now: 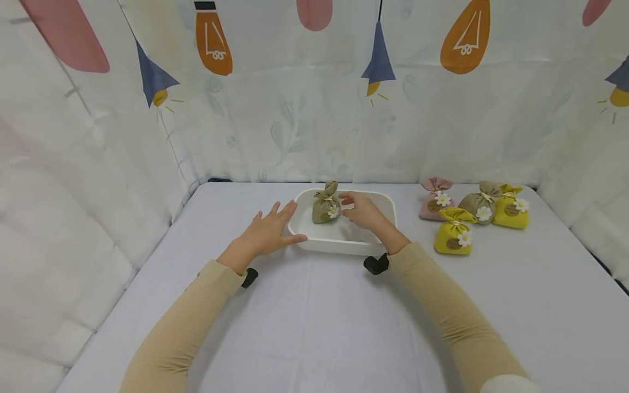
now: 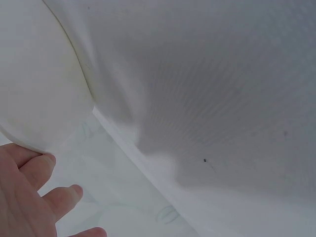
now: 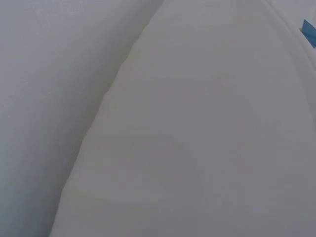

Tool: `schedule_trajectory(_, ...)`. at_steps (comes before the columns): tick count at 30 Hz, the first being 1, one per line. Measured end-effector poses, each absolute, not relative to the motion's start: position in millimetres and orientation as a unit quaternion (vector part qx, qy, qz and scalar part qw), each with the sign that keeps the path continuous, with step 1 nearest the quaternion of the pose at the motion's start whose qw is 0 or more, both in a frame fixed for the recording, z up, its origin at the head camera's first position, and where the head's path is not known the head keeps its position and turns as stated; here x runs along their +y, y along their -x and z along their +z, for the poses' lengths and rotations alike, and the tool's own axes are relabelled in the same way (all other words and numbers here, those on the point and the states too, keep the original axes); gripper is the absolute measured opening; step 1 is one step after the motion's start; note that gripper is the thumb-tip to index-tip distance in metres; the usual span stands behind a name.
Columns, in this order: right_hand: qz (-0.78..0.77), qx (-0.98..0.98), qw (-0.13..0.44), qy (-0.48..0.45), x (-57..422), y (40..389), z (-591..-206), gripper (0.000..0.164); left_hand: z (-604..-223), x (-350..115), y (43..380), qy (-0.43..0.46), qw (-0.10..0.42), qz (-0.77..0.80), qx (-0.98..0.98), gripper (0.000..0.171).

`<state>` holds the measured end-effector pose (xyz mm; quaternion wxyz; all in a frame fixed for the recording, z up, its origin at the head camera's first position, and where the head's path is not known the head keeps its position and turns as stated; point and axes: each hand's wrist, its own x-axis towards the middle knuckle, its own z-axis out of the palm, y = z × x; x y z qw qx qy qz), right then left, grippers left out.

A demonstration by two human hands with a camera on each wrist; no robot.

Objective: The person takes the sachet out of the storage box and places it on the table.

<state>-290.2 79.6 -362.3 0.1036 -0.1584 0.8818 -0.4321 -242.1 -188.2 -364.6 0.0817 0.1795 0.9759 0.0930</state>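
Observation:
A white tray (image 1: 339, 246) stands toward the back of the table, with an olive-green drawstring pouch (image 1: 324, 212) upright in its left part. The pouch carries a white daisy. My left hand (image 1: 265, 232) lies with fingers spread at the tray's left rim, its thumb over the front left corner. In the left wrist view, fingertips (image 2: 47, 160) of that hand are right at the tray's edge (image 2: 29, 147). My right hand (image 1: 363, 212) reaches over the tray, its loosely bent fingers just right of the pouch. The right wrist view shows only the tray wall (image 3: 197, 123), no fingers.
Right of the tray sit a pink pouch (image 1: 427, 210), another olive pouch (image 1: 472, 204) and two yellow pouches, one (image 1: 447, 240) in front and one (image 1: 508, 215) at the far right. A white patterned curtain (image 1: 319, 125) hangs behind the table.

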Motion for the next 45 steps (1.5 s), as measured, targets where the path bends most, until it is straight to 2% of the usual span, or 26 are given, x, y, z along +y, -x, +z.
schedule_trajectory(11,-0.454,0.873,0.131,0.121,74,299,-368,0.048,-366,-189,242,-0.178,0.084,0.099,0.975,0.103)
schedule_trajectory(22,-0.445,0.872,0.147,0.144,71,307,-374,0.051,-365,-189,243,-0.183,0.077,0.093,0.976,0.102)
schedule_trajectory(34,-0.398,0.893,0.133,0.164,71,306,-369,0.045,-366,-189,243,-0.182,0.078,0.094,0.976,0.103)
schedule_trajectory(45,-0.406,0.897,0.105,0.140,67,309,-371,0.032,-364,-188,241,-0.182,0.077,0.099,0.975,0.103)
